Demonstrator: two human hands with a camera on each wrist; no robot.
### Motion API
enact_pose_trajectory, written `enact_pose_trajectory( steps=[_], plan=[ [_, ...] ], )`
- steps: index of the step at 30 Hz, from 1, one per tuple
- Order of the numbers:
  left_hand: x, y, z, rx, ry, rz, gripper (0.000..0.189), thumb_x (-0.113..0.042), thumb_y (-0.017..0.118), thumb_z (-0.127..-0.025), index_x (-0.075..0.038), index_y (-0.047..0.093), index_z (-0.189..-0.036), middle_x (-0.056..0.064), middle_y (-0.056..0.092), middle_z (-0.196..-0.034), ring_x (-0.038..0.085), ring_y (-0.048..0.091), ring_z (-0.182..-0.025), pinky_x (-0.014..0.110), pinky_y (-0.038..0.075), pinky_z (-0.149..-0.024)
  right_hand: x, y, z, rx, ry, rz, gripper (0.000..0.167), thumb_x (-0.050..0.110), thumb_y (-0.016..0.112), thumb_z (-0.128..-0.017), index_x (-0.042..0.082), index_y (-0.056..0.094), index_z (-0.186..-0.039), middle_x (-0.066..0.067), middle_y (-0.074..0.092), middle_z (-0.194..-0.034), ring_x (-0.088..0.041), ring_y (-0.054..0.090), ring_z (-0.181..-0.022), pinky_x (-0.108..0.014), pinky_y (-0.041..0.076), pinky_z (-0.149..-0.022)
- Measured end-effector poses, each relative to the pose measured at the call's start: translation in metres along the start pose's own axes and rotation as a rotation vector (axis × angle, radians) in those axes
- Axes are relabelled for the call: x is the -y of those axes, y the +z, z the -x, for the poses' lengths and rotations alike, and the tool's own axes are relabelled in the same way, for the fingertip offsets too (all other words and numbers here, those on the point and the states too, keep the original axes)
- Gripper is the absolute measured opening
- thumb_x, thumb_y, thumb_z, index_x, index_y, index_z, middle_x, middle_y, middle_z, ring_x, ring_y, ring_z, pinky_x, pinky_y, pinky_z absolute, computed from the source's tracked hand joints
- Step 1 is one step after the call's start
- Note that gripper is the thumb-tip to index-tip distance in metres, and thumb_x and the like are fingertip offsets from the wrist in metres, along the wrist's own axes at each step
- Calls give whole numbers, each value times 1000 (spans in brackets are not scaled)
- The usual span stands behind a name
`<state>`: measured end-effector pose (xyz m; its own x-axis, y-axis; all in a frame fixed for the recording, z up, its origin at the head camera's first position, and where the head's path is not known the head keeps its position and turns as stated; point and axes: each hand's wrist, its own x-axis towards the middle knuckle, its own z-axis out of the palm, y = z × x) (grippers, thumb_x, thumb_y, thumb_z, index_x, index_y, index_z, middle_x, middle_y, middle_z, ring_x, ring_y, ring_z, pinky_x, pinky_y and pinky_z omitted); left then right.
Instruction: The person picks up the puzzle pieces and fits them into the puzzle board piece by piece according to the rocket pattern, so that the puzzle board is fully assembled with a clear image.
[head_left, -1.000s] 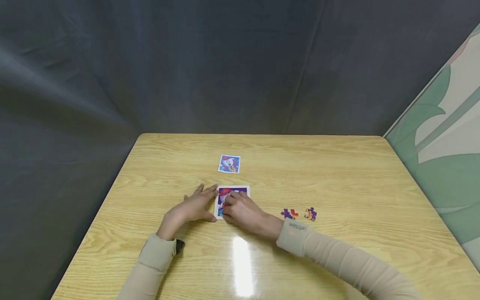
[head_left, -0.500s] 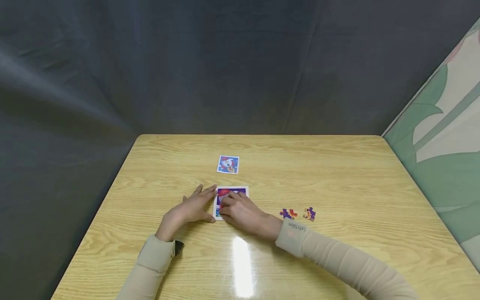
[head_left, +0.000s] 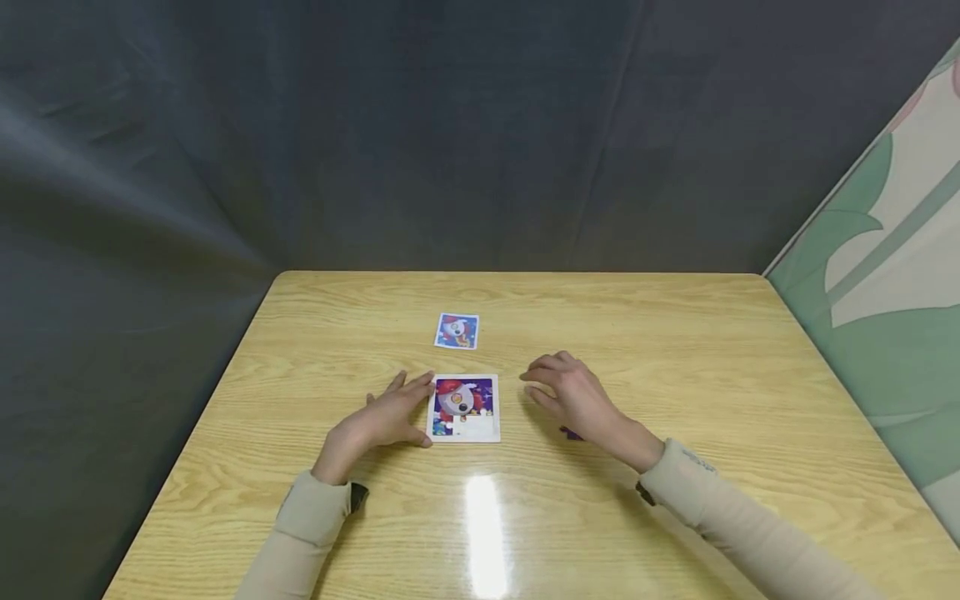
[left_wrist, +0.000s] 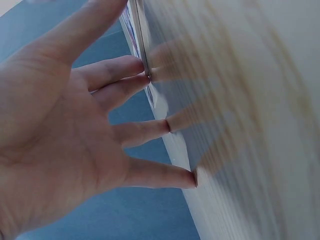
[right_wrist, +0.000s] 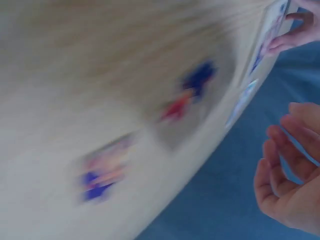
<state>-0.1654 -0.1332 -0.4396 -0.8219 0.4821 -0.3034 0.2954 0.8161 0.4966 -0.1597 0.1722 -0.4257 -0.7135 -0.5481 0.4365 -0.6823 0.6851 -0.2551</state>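
Observation:
A square jigsaw tray with a white border (head_left: 477,429) lies on the table in the head view. Its upper part and left side show a purple picture with a white-and-red rocket-like figure; the lower right is bare white. My left hand (head_left: 382,417) has its fingers spread and straight, thumb and fingertips at the tray's left edge. To the right of the tray, my right hand (head_left: 581,400) is above the table with loosely bent fingers, nothing between them. Beneath it one purple-and-red puzzle piece (right_wrist: 187,95) and a purple-and-orange puzzle piece (right_wrist: 105,170) show, blurred, in the right wrist view.
A small square picture card (head_left: 457,331) lies beyond the tray on the wooden table (head_left: 675,350). Dark cloth (head_left: 465,150) hangs behind and to the left. A patterned green-and-white panel (head_left: 885,333) borders the right side.
My right hand has left the tray and moved right, over the loose puzzle pieces, uncovering the picture in the tray. The left hand stays at the tray's left edge.

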Motion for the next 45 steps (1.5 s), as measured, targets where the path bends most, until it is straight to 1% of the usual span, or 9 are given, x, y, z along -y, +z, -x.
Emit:
enact_pose_trajectory(
  steps=[4,10,16,20,24,27,34,39,45],
  plan=[
    [0,1,-1,-3,10,2,86,-30,79,-79,-7,35,-149,5,15,-161,41,1,-145,83,8,-94,-15,-8,30,26,60,31,20,7,79,-78,3,74,-96,-10,70,-98,-24,62,-85,-35,56,-69],
    [-1,1,1,2,20,7,87,-29,79,-79,-6,33,-150,6,15,-160,42,0,-144,83,7,-93,-20,-15,68,71,85,75,23,13,81,-76,4,74,-96,-8,72,-95,-23,64,-82,-34,56,-66],
    [-3,-1,4,-13,27,14,86,-28,79,-79,-4,35,-149,8,17,-160,44,1,-144,84,8,-92,-21,-18,85,83,137,70,31,18,83,-74,5,74,-101,-8,71,-103,-21,62,-86,-32,54,-64],
    [-3,-2,4,-11,27,14,86,-28,78,-79,-5,34,-149,8,16,-160,44,1,-144,84,8,-92,-22,-14,90,30,99,63,29,15,84,-72,5,75,-97,-7,71,-100,-20,62,-85,-33,55,-64],
    [-3,-2,4,-6,20,17,85,-28,78,-79,-5,34,-149,8,16,-160,43,1,-144,83,7,-93,-24,-10,90,-23,25,56,22,7,85,-68,7,76,-87,-4,72,-93,-19,62,-82,-34,55,-64],
    [-4,-2,3,-7,12,21,85,-28,78,-79,-5,35,-149,7,16,-160,43,1,-144,83,7,-93,-27,-9,89,-31,-34,55,18,4,84,-67,8,77,-83,-3,71,-90,-19,61,-82,-34,54,-65],
    [-3,-2,4,-5,12,13,86,-28,79,-79,-5,34,-149,7,16,-160,43,1,-144,84,7,-93,-32,-3,80,-27,-121,59,15,11,83,-71,9,77,-85,-1,68,-89,-16,59,-82,-30,47,-64],
    [-1,0,2,-10,15,9,87,-29,79,-78,-6,34,-149,7,16,-160,43,1,-144,84,7,-92,-18,6,58,-37,-166,20,14,15,81,-75,9,77,-87,-2,70,-91,-17,60,-85,-31,48,-67],
    [-2,0,2,-15,5,16,87,-29,80,-78,-7,35,-149,6,17,-160,42,2,-144,83,7,-93,12,25,23,-32,-208,-48,11,17,78,-78,10,76,-85,-4,70,-93,-18,61,-87,-32,49,-71]
  ],
)
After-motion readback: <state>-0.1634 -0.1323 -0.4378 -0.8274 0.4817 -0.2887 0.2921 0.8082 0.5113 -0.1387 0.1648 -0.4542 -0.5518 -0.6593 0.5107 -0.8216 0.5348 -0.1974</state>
